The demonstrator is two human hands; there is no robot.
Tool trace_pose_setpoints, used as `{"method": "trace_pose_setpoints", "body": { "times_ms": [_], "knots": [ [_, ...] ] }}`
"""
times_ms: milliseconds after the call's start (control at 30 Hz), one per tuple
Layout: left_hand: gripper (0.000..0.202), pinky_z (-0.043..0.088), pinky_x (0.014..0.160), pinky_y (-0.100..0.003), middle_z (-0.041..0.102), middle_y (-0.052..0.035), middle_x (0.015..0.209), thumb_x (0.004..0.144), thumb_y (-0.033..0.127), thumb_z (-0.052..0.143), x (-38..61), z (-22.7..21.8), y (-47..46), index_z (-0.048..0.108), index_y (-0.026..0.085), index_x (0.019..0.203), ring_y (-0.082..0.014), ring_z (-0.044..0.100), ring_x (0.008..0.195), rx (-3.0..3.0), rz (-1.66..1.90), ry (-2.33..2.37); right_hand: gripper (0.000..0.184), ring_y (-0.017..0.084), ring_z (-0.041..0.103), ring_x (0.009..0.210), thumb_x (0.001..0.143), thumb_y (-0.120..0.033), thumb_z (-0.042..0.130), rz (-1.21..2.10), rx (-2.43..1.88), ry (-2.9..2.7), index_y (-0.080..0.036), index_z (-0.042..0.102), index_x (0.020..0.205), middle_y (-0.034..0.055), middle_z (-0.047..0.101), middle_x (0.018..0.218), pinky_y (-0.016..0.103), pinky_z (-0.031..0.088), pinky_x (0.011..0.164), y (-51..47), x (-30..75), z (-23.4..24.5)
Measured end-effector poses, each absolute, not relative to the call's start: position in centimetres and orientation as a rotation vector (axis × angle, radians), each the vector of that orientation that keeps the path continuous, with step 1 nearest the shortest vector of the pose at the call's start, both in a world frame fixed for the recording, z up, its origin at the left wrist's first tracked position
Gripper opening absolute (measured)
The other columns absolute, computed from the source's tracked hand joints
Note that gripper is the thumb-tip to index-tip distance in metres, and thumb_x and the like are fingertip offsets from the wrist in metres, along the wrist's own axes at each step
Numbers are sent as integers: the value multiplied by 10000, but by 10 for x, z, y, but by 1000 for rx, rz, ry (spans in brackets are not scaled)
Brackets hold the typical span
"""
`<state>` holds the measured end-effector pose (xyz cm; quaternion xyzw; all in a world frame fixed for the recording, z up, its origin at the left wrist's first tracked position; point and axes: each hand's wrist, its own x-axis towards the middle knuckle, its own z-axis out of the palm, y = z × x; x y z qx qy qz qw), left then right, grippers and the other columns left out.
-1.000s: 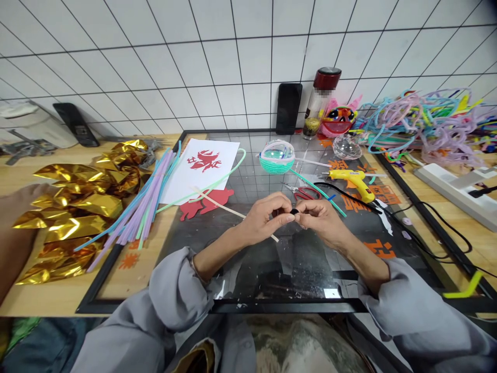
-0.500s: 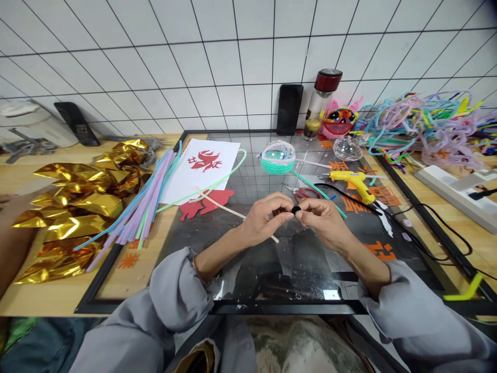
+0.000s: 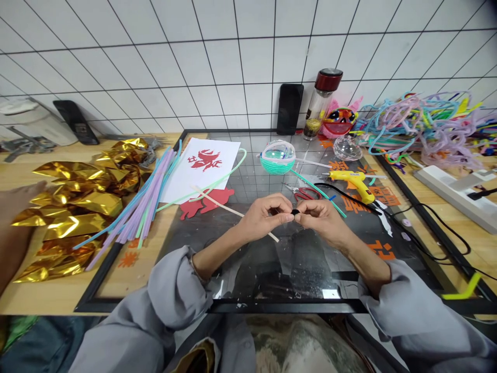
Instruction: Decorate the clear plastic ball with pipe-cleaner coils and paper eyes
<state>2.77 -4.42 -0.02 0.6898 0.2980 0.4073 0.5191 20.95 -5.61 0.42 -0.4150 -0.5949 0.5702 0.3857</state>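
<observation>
My left hand (image 3: 265,217) and my right hand (image 3: 320,218) meet over the middle of the dark glass mat (image 3: 303,269). Both pinch a small black piece (image 3: 295,212) between thumb and fingertips. A pale thin stick (image 3: 233,211) lies on the mat under my left hand. Red-handled scissors (image 3: 305,193) and a yellow glue gun (image 3: 353,181) with a black cord lie just beyond my right hand. A clear ball wound with teal cord (image 3: 277,156) sits farther back.
Gold foil sheets (image 3: 73,202) and a bundle of pastel tubes (image 3: 140,199) lie at left, beside a white sheet with a red cutout (image 3: 204,166). Tangled coloured tubes (image 3: 427,124) pile at back right. Another person's hand (image 3: 15,207) rests at the left edge.
My hands stay joined on the black piece, shifting only slightly. The other person's hand at the left edge has moved a little over the gold foil.
</observation>
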Motion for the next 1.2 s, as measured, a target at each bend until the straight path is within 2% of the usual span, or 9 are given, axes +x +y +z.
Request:
{"method": "trace_pose_setpoints", "body": {
  "times_ms": [167,300,400,467,533,800,1200],
  "knots": [
    [261,355,628,-247,549,-34,799,788,383,638,27,-1,-44,584,144,697,-112,475,685,1658,958,793,303,72,314,520,737,-410,654,1288,-1119,-1663,-160,558,596,-46,399,546,234,232,490,-54,210,1],
    [207,322,595,-239,506,-4,739,778,312,623,26,0,-44,539,145,689,-97,427,642,1631,895,866,268,90,408,569,801,-379,621,1100,-1103,-1863,-152,609,659,-18,490,606,235,309,525,-53,214,4],
    [177,307,582,-233,469,20,677,761,287,611,26,-1,-43,523,147,697,-89,402,617,1571,857,903,194,116,497,649,831,-344,610,979,-1085,-1908,-164,678,858,14,574,726,242,381,576,-53,218,6],
    [183,296,573,-229,454,32,647,749,297,613,27,-2,-42,521,146,703,-82,387,599,1518,828,914,249,129,530,693,827,-326,630,889,-1063,-1899,-185,671,1027,29,591,813,252,412,594,-52,221,6],
    [204,285,566,-226,447,40,627,732,315,625,27,-2,-42,521,143,696,-74,377,583,1471,804,916,306,131,534,691,816,-313,654,816,-1006,-1951,-205,656,1102,31,582,844,264,431,602,-52,222,5],
    [232,285,559,-222,492,31,604,680,327,676,26,-4,-39,569,122,668,-63,408,562,1350,754,878,136,137,561,707,863,-222,596,557,-820,-2121,-183,676,965,41,619,801,277,454,640,-56,218,3],
    [164,321,562,-220,532,20,571,619,244,689,27,3,-41,599,107,612,-64,448,554,1221,745,848,153,142,587,722,843,-206,622,541,-742,-2125,-202,675,986,35,647,800,292,473,665,-54,219,-2]
  ]
}}
